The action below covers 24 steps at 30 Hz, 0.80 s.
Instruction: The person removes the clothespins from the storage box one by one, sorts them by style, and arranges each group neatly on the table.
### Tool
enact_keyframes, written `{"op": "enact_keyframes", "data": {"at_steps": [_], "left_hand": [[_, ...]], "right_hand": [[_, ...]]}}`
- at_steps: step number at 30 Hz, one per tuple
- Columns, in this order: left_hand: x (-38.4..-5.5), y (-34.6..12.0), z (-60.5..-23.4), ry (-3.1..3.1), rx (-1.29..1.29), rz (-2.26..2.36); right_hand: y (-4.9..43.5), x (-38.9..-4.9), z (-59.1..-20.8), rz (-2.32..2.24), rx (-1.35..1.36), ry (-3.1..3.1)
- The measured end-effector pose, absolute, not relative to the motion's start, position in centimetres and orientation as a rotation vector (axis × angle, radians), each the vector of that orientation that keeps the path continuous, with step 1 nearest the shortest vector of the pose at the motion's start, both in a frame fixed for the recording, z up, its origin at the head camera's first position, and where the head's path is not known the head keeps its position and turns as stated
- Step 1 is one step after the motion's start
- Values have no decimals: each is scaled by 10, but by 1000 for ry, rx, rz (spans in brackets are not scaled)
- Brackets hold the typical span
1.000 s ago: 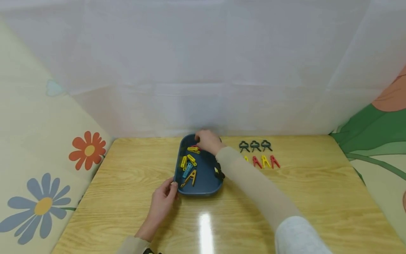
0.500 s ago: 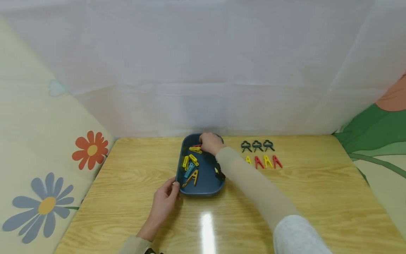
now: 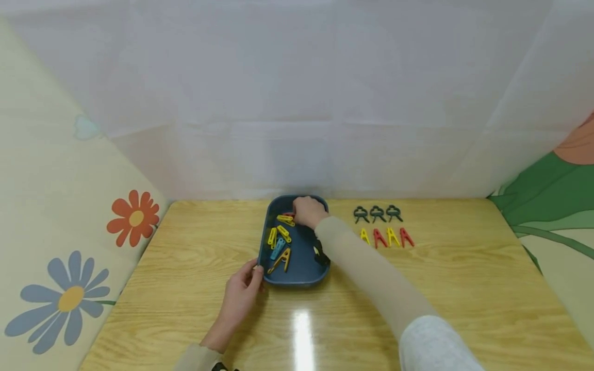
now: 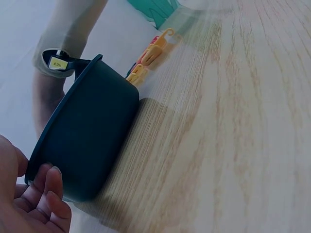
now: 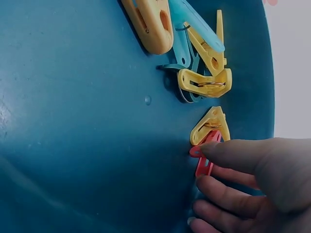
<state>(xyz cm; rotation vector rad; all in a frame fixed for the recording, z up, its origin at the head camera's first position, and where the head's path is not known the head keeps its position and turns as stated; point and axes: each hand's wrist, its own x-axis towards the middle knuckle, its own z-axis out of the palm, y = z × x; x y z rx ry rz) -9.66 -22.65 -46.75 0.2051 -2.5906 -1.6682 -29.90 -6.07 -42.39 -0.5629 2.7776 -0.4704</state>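
A dark blue tray (image 3: 300, 269) stands on the wooden table, with several clothespins inside along its left side. My left hand (image 3: 240, 289) holds the tray's near left corner; in the left wrist view, its thumb and fingers (image 4: 41, 187) pinch the rim. Deep in the far end of the tray is my right hand (image 3: 310, 211). The right wrist view shows it pinching a red clothespin (image 5: 205, 165) between thumb and fingers, touching a yellow clothespin (image 5: 211, 125). Other yellow clothespins (image 5: 206, 83), a light blue clothespin (image 5: 201, 26) and a larger orange clothespin (image 5: 154, 24) lie nearby.
Right of the tray, a row of dark green clips (image 3: 377, 214) lies on the table (image 3: 464, 278). Nearer stands a row of red and yellow clothespins (image 3: 392, 237). A white sheet (image 3: 297, 103) hangs behind the table; flowered panels (image 3: 69, 299) flank it.
The head view has shifted slightly. My right hand has lowered a little at the tray's far end, over the red clothespin. My left hand keeps its hold on the rim.
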Motion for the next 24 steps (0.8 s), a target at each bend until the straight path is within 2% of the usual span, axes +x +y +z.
{"op": "enact_keyframes", "data": {"at_steps": [24], "left_hand": [[-98, -226, -468, -2599, 203, -1630]], "right_hand": [[-62, -303, -421, -425, -581, 2802]]}}
